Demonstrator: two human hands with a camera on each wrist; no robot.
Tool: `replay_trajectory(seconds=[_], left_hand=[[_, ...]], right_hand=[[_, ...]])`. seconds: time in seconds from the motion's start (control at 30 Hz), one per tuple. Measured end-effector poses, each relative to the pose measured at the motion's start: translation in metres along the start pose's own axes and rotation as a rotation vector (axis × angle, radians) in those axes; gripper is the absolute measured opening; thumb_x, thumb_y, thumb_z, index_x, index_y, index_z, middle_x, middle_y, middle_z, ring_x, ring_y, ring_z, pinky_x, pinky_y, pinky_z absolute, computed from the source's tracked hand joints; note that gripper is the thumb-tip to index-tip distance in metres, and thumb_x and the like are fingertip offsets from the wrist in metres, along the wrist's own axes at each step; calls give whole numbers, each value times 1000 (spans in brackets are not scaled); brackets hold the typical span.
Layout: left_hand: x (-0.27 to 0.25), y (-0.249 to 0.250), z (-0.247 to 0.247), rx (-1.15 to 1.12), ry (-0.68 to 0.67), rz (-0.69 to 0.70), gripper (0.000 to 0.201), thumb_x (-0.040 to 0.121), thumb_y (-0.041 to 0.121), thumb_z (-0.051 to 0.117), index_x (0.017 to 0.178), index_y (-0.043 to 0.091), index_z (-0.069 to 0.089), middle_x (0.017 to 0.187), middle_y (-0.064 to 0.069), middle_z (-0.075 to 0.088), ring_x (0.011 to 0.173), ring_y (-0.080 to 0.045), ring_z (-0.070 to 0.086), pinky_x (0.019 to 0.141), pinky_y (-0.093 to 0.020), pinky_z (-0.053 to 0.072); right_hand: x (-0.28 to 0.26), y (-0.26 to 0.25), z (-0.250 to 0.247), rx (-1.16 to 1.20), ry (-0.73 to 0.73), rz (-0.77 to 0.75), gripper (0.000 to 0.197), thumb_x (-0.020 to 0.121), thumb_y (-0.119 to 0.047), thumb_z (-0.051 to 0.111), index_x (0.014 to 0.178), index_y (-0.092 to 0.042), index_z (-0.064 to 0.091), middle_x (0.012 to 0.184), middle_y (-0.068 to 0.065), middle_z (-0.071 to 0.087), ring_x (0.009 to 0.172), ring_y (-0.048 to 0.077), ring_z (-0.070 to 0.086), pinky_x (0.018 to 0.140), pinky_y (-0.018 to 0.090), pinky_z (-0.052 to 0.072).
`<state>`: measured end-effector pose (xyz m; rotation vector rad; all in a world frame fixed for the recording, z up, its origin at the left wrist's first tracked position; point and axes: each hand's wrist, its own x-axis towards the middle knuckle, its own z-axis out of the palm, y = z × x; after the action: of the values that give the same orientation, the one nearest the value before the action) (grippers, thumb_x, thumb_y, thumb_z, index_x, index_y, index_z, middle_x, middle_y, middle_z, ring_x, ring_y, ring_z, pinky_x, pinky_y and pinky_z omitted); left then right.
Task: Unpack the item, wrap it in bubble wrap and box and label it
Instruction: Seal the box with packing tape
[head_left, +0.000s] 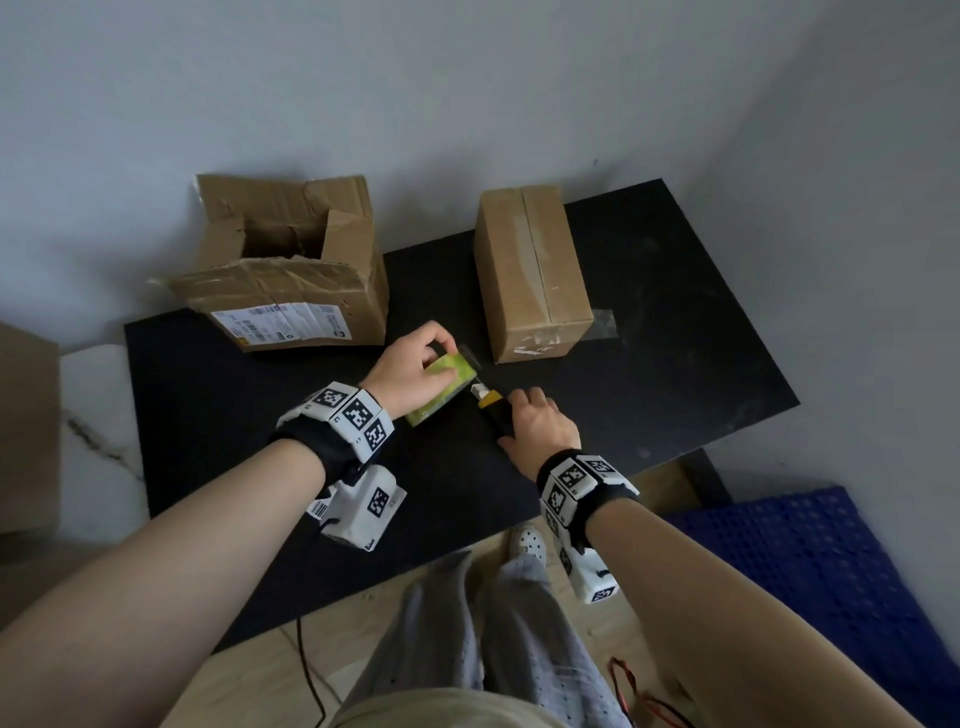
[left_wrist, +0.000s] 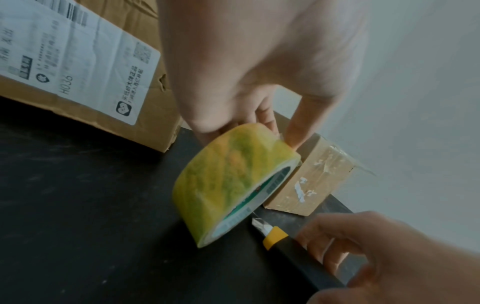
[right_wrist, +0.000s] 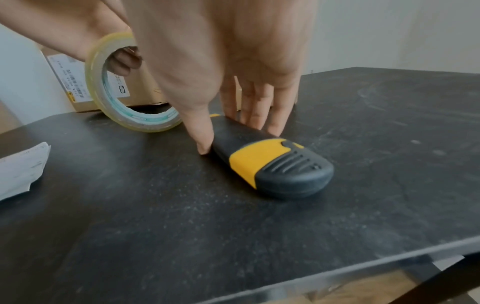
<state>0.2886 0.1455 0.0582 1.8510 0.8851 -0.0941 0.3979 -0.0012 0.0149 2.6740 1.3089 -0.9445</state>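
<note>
Near the middle of the black counter (head_left: 675, 322), the left hand (head_left: 410, 371) holds a roll of yellow-green packing tape (left_wrist: 233, 181) standing on its edge, fingers (left_wrist: 298, 127) curled over the top of the roll and one fingertip pressed at the loose tape end. Just beside the roll lies a black-and-yellow utility knife (right_wrist: 272, 164), its blade tip exposed and close to the roll's side. The right hand (head_left: 540, 428) comes down on the knife with fingers fairly straight, thumb (right_wrist: 205, 142) touching one side of the handle and the other fingertips the far side; the grip looks not yet closed. Toward the far edge stands a taped, closed cardboard box (head_left: 535, 275), with a strip of clear tape hanging off its end, while an opened, crumpled shipping box (head_left: 291, 270) bearing a printed label sits at the far left corner. A piece of white paper (right_wrist: 20, 166) lies near the front left. The item itself is not visible, presumably inside the closed box. Judging by this, sealing is at hand or just finishing; next, the right hand needs a firm hold on the knife, blade kept clear of the left fingers, to cut the tape free.
</note>
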Motion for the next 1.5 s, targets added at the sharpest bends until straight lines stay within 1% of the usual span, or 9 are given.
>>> replay_trajectory(seconds=[0.2, 0.43, 0.67, 0.77, 0.87, 0.97, 1.07, 1.27, 1.5], left_hand=[[-8, 4, 0, 46, -36, 5, 25, 87, 12, 60, 107, 21, 49, 101, -6, 66, 93, -20, 63, 78, -36, 54], [-31, 8, -2, 55, -102, 12, 27, 83, 13, 67, 105, 20, 53, 93, -9, 69, 91, -20, 65, 84, -41, 54], [-51, 7, -11, 63, -160, 58, 31, 84, 11, 67, 109, 22, 52, 100, -8, 69, 95, -15, 64, 77, -26, 52], [-56, 4, -13, 47, -145, 69, 35, 83, 10, 67, 109, 27, 51, 96, -5, 68, 96, -15, 64, 80, -28, 52], [-57, -1, -13, -9, -94, 44, 56, 81, 8, 70, 123, 31, 41, 93, -5, 68, 93, -17, 65, 80, -31, 54], [-57, -6, -13, -11, -62, 9, 64, 79, 11, 73, 129, 27, 37, 100, -5, 69, 96, -17, 64, 86, -38, 53], [-55, -8, -11, -15, -45, 3, 58, 78, 10, 73, 125, 23, 42, 101, -5, 68, 96, -15, 63, 83, -32, 52], [-52, -18, -7, 55, -26, -27, 47, 76, 11, 75, 118, 19, 54, 102, -3, 69, 98, -13, 62, 87, -30, 51], [-46, -20, 5, 409, 14, -21, 38, 79, 33, 72, 114, 22, 60, 103, 0, 68, 96, -15, 63, 85, -34, 52]], right_hand=[[-1, 2, -9, 80, 86, -53, 51, 86, -32, 64, 130, -14, 44, 128, 7, 47, 120, 24, 47, 98, 37, 42], [-12, -17, -32, 663, 203, -151, 32, 86, -30, 67, 112, -13, 62, 105, 2, 64, 94, 13, 60, 87, 28, 50], [-19, -31, -40, 782, 128, -209, 5, 87, -20, 66, 88, -15, 65, 82, -2, 63, 80, 11, 60, 76, 25, 50], [-20, -35, -38, 865, 90, -186, 7, 89, -16, 63, 90, -9, 66, 74, -3, 62, 69, 6, 59, 67, 17, 48], [-18, -37, -35, 948, 86, -145, 13, 89, -10, 61, 94, 1, 67, 68, 1, 60, 63, 7, 57, 64, 16, 47], [-16, -38, -29, 953, 73, -109, 14, 88, -11, 63, 94, 1, 68, 69, 2, 61, 63, 8, 58, 65, 17, 49], [-12, -39, -25, 962, 70, -73, 15, 85, -14, 68, 94, -1, 66, 70, 2, 63, 64, 10, 59, 65, 18, 49], [-2, -39, -13, 961, 90, 28, 27, 73, -21, 81, 82, -16, 55, 74, 3, 67, 71, 17, 67, 80, 38, 57], [-5, -40, -10, 684, 94, 25, 26, 79, -29, 75, 96, -15, 62, 93, -1, 62, 89, 15, 60, 78, 28, 49]])
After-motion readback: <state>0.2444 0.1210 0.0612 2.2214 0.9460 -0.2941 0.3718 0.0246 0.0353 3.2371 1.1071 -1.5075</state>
